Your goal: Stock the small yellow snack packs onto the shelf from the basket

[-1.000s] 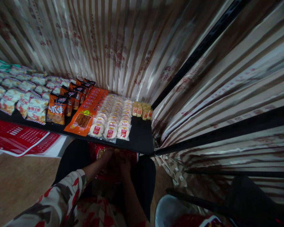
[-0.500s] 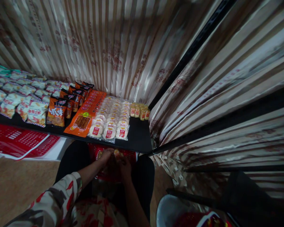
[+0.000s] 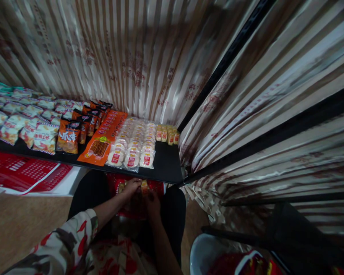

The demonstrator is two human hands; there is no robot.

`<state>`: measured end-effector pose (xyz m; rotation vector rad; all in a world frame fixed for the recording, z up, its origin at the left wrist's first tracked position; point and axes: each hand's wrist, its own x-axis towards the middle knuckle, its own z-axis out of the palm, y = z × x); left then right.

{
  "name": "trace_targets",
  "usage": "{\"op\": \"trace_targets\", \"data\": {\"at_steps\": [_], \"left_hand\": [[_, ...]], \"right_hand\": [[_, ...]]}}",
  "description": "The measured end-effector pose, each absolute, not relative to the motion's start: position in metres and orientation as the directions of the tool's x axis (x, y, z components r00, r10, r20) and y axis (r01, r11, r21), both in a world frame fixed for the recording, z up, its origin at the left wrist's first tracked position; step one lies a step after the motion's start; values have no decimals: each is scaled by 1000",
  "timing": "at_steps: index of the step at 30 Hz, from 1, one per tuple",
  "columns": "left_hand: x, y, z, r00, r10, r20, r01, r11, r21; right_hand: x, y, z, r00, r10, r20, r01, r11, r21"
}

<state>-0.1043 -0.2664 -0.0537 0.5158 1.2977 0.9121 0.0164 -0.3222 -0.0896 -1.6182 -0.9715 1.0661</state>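
While the right hand (image 3: 153, 201) pinched a small yellow packet (image 3: 144, 187) over the red bag (image 3: 160, 187), the left hand (image 3: 131, 187) curled beside it, hold unclear. Apparently light and crushable, the packet seemed best gripped by its edges.

Left hand (image 3: 132, 187) and right hand (image 3: 153, 202) nearly meet.

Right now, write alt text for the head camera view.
A person's right hand pinches a small yellow packet beside the left hand, above a red bag between the knees. A black shelf ahead holds white bags, orange bags, an orange pouch, wrapped round snacks and yellow packets.
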Motion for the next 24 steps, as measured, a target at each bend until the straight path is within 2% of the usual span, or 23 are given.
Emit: {"op": "trace_targets", "data": {"at_steps": [7, 12, 24], "left_hand": [[-100, -269, -44, 7, 819, -574, -244, 558, 793], [-98, -270, -41, 29, 818, -574, -236, 564, 792], [-87, -277, -27, 37, 865, -500, -169, 498, 850]], "right_hand": [[19, -327, -76, 277, 927, -255, 68, -283, -957], [19, -332, -58, 237, 950, -205, 68, -227, -972], [29, -342, -56, 338, 920, -199, 106, -247, -963]]}}
